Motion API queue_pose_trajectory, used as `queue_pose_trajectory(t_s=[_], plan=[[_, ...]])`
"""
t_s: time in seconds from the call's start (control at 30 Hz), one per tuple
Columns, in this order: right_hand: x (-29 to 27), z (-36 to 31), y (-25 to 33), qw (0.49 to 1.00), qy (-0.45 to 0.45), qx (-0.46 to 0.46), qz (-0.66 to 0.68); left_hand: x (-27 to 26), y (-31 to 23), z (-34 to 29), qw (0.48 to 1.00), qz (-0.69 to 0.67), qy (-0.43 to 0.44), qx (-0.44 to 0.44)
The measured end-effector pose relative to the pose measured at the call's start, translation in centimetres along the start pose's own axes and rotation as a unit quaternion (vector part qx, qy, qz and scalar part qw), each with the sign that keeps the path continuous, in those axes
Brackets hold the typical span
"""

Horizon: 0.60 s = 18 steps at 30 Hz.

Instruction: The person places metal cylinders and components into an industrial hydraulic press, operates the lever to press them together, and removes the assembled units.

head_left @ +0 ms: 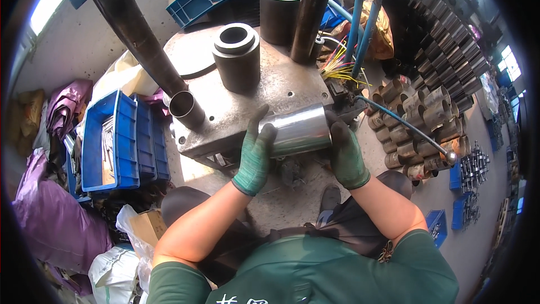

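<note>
A shiny metal cylinder (297,129) lies sideways between my two gloved hands, at the front edge of a steel machine bed (275,87). My left hand (256,152), in a green glove with dark fingers, grips its left end. On its right end my right hand (346,155) presses, in a matching glove. Whether the cylinder is hollow cannot be seen, since both ends are covered. Beyond it a dark round die (236,62) with a stepped, bored top stands upright on the bed. A short open tube (187,110) stands at the bed's left corner.
Two dark posts (138,34) (313,14) rise from the bed. A wide tube (280,17) stands at the back. To the right, a lever with a ball end (451,156) juts out near stacked metal rings (416,118). Blue crates (112,141) and purple sacks (56,208) lie left.
</note>
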State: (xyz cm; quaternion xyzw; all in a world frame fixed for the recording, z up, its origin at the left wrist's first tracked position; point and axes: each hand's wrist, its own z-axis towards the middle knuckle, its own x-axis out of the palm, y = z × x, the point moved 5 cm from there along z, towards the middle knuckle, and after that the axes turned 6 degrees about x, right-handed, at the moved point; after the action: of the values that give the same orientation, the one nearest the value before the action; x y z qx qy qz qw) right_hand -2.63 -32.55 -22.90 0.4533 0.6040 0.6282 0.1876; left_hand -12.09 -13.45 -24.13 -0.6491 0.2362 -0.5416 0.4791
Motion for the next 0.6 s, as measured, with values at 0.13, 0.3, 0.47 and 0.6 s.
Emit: queue_pose_trajectory(t_s=[0.13, 0.3, 0.47, 0.6], plan=[[3.0, -2.0, 3.6, 0.996, 0.081, -0.029, -0.037, -1.3, 1.6, 1.0, 0.949, -0.230, -0.052, -0.208], [3.6, -3.3, 3.4, 0.992, 0.092, -0.071, -0.037, 0.1, 1.7, 0.2, 0.921, -0.308, -0.025, -0.240], [3.4, -3.9, 3.1, 0.989, 0.124, -0.011, -0.078, 0.5, 1.4, 0.1, 0.908, -0.353, 0.046, -0.222], [3.1, -4.2, 2.8, 0.990, 0.116, -0.008, -0.076, 0.7, 0.5, 0.0, 0.962, -0.203, 0.169, -0.067]])
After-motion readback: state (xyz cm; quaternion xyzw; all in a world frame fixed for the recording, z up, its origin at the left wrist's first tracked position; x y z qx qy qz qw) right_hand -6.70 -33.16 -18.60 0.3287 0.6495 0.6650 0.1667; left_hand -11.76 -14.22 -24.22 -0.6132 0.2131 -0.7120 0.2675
